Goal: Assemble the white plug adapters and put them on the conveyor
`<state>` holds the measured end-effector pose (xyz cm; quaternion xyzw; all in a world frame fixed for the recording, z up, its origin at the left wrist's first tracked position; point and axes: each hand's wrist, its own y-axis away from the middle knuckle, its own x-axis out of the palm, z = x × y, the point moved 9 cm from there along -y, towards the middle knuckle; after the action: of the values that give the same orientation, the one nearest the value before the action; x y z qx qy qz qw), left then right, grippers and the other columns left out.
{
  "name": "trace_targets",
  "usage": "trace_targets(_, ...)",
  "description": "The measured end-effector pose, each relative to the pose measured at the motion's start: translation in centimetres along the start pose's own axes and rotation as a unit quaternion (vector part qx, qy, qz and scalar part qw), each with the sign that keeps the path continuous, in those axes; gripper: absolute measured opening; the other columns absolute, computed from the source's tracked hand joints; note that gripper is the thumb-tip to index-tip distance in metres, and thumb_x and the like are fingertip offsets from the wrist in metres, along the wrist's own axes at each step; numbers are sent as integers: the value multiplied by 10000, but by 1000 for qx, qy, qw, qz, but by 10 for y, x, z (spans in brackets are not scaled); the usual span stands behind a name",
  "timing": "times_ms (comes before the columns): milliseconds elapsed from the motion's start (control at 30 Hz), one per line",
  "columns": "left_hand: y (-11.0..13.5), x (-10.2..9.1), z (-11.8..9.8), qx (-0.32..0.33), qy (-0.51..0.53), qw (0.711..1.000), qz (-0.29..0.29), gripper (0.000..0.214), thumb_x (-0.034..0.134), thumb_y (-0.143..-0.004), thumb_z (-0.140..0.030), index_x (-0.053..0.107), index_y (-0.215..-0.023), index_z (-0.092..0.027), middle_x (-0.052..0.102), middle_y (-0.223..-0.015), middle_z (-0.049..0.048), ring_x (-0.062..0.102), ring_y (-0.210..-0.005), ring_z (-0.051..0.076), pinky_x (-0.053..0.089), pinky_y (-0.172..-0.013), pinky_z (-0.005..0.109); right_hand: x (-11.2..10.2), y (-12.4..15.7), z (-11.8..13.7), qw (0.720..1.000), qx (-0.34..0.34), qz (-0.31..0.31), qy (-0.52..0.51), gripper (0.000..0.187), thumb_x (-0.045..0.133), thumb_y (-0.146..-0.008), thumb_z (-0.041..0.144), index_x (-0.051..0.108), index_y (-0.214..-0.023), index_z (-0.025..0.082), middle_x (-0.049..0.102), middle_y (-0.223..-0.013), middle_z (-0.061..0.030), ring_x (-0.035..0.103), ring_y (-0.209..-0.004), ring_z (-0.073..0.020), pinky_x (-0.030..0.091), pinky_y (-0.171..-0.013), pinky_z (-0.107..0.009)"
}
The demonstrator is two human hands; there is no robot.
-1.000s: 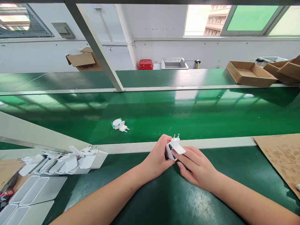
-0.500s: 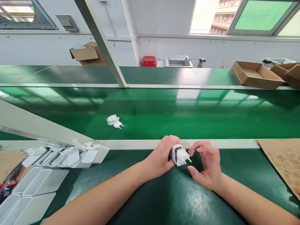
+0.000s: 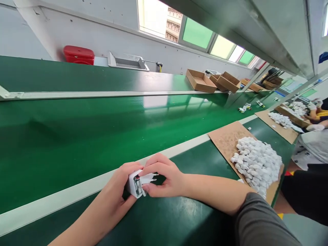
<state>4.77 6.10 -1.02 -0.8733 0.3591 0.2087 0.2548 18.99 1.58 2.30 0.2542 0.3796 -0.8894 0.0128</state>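
Note:
A white plug adapter [image 3: 137,182] with two metal pins pointing right sits between my hands, its open side showing dark inner parts. My left hand [image 3: 118,189] grips its body from the left. My right hand [image 3: 164,178] closes over it from the right, with fingers across the top and thumb below. Both hands are just above the dark green bench top [image 3: 179,218]. To the right lies a heap of several small white plug parts [image 3: 256,164] on a brown cardboard sheet [image 3: 225,136].
A long green conveyor belt [image 3: 102,136] runs beyond a pale rail. Small parts [image 3: 244,108] lie on it farther along. Cardboard trays [image 3: 201,81] stand on the far shelf. At the far right, a co-worker's gloved hands [image 3: 314,116] work beside another white heap [image 3: 280,120].
My view has swung sharply to the right, bringing the white heap and co-worker into sight. My right hand has closed back over the adapter, and the pins now point right.

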Motion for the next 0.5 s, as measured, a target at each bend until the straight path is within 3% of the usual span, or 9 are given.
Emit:
trace_targets(233,-6,14,-24,-8,75,994,76,444,677,-1027,-266,458,-1414,-273,630,-1396,113,695,-1149,247,618,-941,376,-17,1,25,998,-32,-6,-54,349,749,-975,239,680,-1318,238,655,-1103,-78,701,-960,-194,658,-826,-321)
trace_targets(500,-6,15,-36,10,93,993,78,488,706,-979,-184,454,-1391,-261,630,-1338,110,665,-1150,245,574,-971,397,-24,0,34,998,-33,23,-49,455,770,-900,107,687,-1334,212,673,-1018,-75,720,-884,-210,649,-715,-311)
